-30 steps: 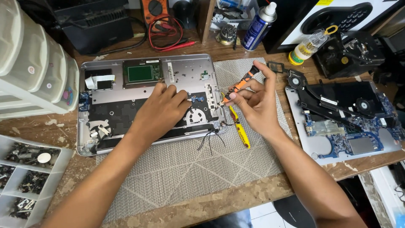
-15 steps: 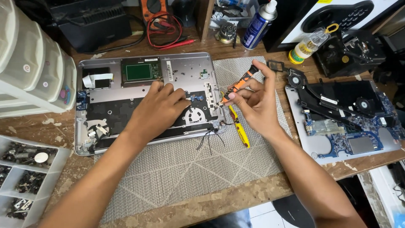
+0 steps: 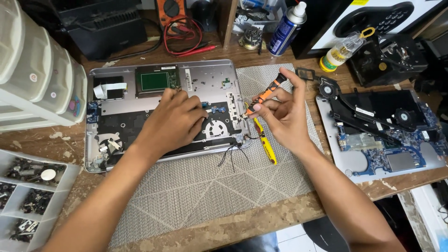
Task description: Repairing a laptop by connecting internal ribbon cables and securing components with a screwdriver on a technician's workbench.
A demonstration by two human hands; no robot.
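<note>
The left hand point(image 3: 175, 119) presses flat on the opened silver laptop chassis point(image 3: 163, 109), steadying it, while the right hand point(image 3: 284, 116) pinches an orange-and-black screwdriver point(image 3: 266, 95) at the chassis's right edge.

The left hand point(image 3: 175, 119) lay flat on the opened laptop base point(image 3: 158, 112); the right hand point(image 3: 284, 116) gripped an orange-handled screwdriver point(image 3: 263, 95), tip at the base's right edge; a yellow tool point(image 3: 267, 144) lay just below.
</note>
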